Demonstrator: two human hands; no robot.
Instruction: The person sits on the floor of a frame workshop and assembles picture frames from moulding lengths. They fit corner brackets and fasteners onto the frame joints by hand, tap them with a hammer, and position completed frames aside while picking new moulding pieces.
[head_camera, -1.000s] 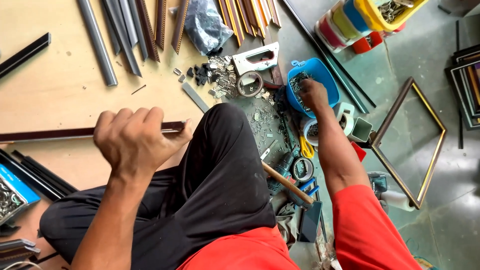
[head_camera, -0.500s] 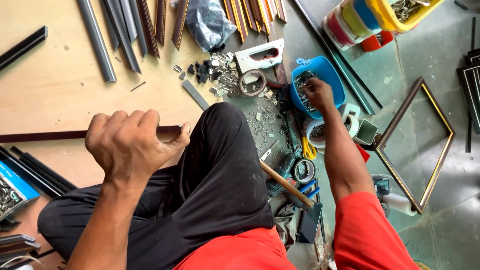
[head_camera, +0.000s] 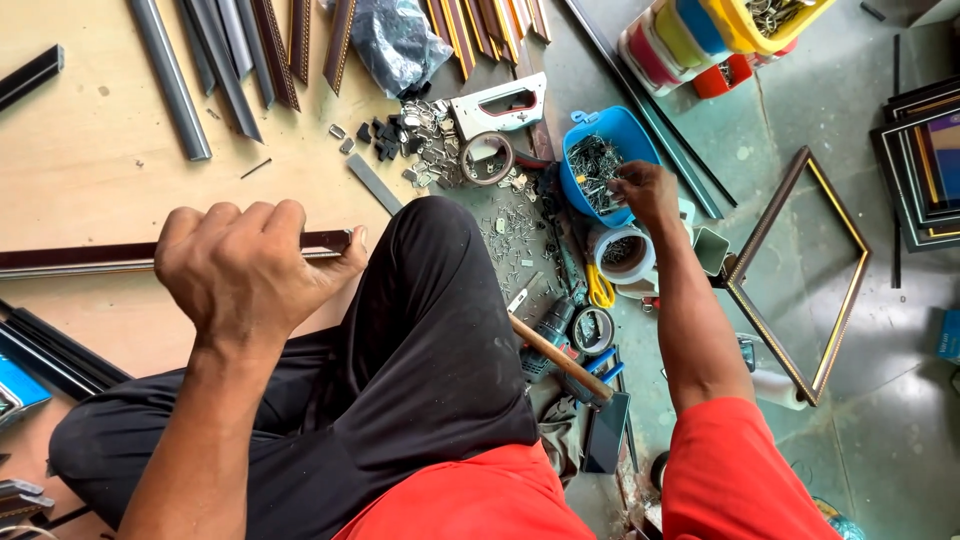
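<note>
Left hand (head_camera: 245, 275) is curled tight, fingers wrapped right around a dark strip of frame moulding (head_camera: 80, 257), pinning it flat on the plywood board (head_camera: 90, 180) just beside the bent knee. Over on the other side, the right hand (head_camera: 645, 190) has its fingertips pinched narrow inside the blue tub (head_camera: 628, 135), down among the small nails (head_camera: 595, 165); whether it actually has one, I cannot tell. Around that tub sit a white tub (head_camera: 625, 255), a staple gun (head_camera: 500, 108), a roll of tape (head_camera: 487, 157) and loose nails scattered on the floor. A hammer (head_camera: 555, 355) lies by the thigh, and a finished frame (head_camera: 800, 270) rests on the floor well apart. The risk here: sharp points pricking those fingertips, or the long moulding twisting out of line, since only one end is held.
</note>
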